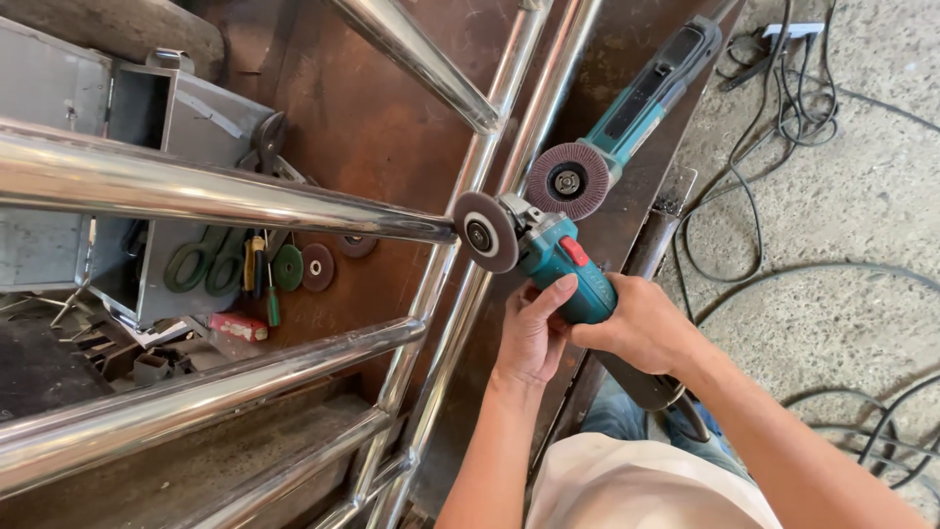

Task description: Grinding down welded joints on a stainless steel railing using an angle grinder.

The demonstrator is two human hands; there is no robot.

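Both hands are wrapped round the teal grinder (560, 263): the right hand (641, 328) closed over its body from behind, the left hand (534, 333) cupped beneath with the thumb up its side. The grinder's disc (486, 232) sits at the end of a steel tube (196, 191), where that tube joins the upright rails (460, 245). A second grinder (627, 113) lies just beyond the first. The disc could likely catch on the joint and kick towards the left thumb, which is close
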